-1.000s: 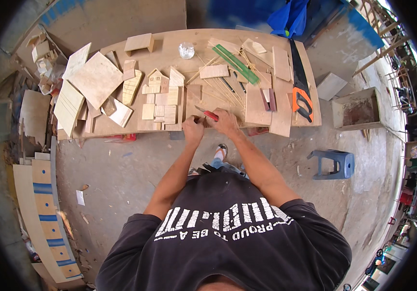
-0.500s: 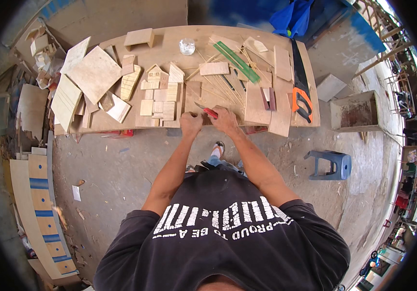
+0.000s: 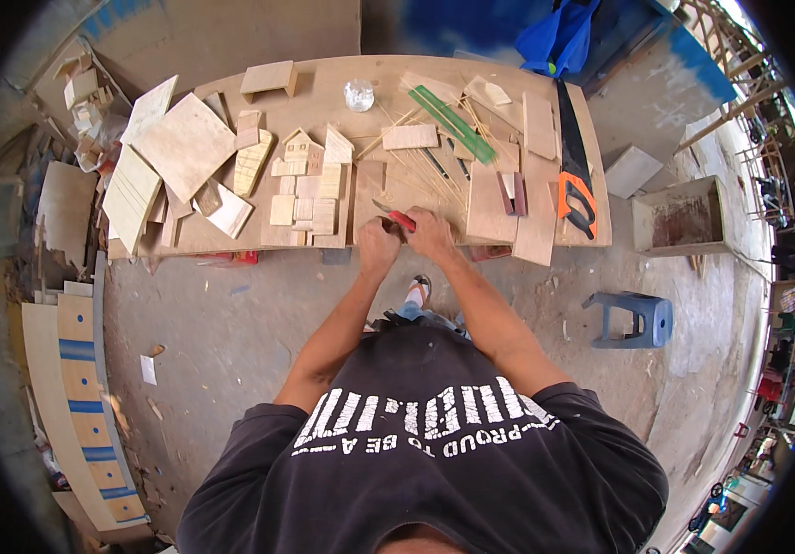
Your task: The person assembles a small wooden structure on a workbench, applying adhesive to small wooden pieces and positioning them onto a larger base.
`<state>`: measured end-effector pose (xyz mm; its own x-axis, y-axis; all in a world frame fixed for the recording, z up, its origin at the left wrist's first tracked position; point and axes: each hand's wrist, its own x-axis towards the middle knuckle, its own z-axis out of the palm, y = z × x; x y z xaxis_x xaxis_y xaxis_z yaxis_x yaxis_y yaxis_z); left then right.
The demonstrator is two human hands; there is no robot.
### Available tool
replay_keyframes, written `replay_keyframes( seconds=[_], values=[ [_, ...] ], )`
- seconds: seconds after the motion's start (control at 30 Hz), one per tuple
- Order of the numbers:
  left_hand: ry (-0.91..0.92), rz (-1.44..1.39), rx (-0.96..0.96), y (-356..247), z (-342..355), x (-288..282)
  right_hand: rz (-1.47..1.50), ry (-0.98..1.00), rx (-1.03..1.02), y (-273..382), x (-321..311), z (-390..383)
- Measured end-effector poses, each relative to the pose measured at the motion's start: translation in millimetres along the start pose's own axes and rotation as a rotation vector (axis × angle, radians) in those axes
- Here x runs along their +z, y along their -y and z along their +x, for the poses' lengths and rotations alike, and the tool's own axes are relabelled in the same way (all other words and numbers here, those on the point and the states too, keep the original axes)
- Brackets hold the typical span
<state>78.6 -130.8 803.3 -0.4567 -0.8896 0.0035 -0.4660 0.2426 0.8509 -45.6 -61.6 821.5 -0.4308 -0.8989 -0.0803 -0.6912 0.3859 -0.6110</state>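
Observation:
At the front edge of the wooden table (image 3: 360,198), my right hand (image 3: 431,234) grips a red-handled knife (image 3: 401,219), its blade pointing up and to the left. My left hand (image 3: 380,246) is closed close beside it, just below the blade; what its fingers hold is hidden or too small to make out. Left of my hands lies a group of small wooden blocks (image 3: 305,208) with a little house-shaped wooden piece (image 3: 301,150) at its top. Behind the knife, thin wooden sticks (image 3: 397,171) are scattered under a short wooden block (image 3: 409,137).
A green ruler (image 3: 453,125) crosses the sticks. On the right lie wooden boards (image 3: 488,203) and a handsaw with an orange handle (image 3: 576,203). A clear jar (image 3: 358,95) stands at the back. Boards (image 3: 185,138) pile up at left. A blue stool (image 3: 633,319) stands on the floor.
My left hand has shifted right, closer to the right hand and the knife. The right hand still holds the knife in nearly the same spot. The whole view has shifted slightly.

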Motion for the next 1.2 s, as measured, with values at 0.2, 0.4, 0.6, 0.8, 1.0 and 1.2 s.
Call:
replay_keyframes(
  seconds=[0.2,0.4,0.6,0.8,1.0,1.2],
  values=[
    [-0.031,0.058,0.096,-6,-3,5,0.011,-0.029,-0.021,-8,2,0],
    [0.101,-0.09,-0.148,-15,-1,-2,0.018,-0.015,0.024,-2,-4,-4],
    [0.115,-0.096,-0.199,-12,5,-5,0.05,-0.034,0.01,-3,-3,-4],
    [0.172,-0.099,-0.168,-9,5,-10,0.008,-0.006,-0.029,-5,-2,-1],
    [0.167,-0.074,-0.103,-2,5,-7,-0.01,0.0,-0.051,-6,1,0],
    [0.198,-0.041,-0.135,-3,5,-7,-0.017,0.001,-0.031,-8,1,2]
  ],
)
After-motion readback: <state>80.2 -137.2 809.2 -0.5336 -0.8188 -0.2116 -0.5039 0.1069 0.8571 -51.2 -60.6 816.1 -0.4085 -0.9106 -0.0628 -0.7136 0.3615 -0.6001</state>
